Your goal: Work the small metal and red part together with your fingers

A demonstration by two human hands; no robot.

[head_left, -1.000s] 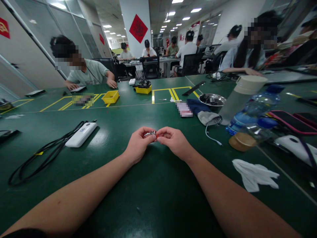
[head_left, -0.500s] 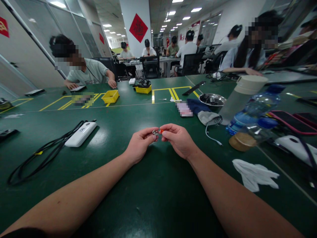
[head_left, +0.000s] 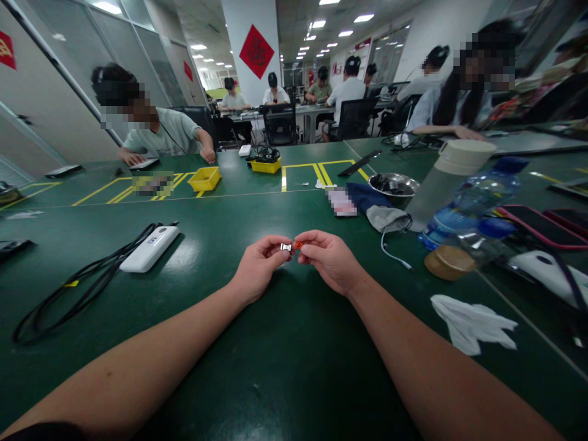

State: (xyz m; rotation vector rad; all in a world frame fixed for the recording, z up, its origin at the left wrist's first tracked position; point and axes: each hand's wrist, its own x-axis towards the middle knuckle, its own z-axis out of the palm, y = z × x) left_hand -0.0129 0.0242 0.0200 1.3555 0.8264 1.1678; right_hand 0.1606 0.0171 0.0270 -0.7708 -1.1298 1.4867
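Above the green table (head_left: 294, 367) my two hands meet at the fingertips. My left hand (head_left: 261, 266) is closed, pinching a small silvery metal piece (head_left: 285, 247) between thumb and index finger. In my right hand (head_left: 328, 260), also closed in a pinch, sits a small orange piece (head_left: 299, 245). The two pieces are close together; whether they touch I cannot tell. Fingers partly cover both, and their exact kind is too small to make out.
A white power bank (head_left: 150, 250) with a black cable lies left. To the right are a white glove (head_left: 475, 324), bottles (head_left: 468, 202), a steel bowl (head_left: 395, 185) and a grey pouch (head_left: 388, 217). Yellow bins (head_left: 204, 179) stand farther back; a person sits across the table.
The metal piece has turned slightly between my left fingers, so more of its bright face shows. Both hands stay nearly in place.
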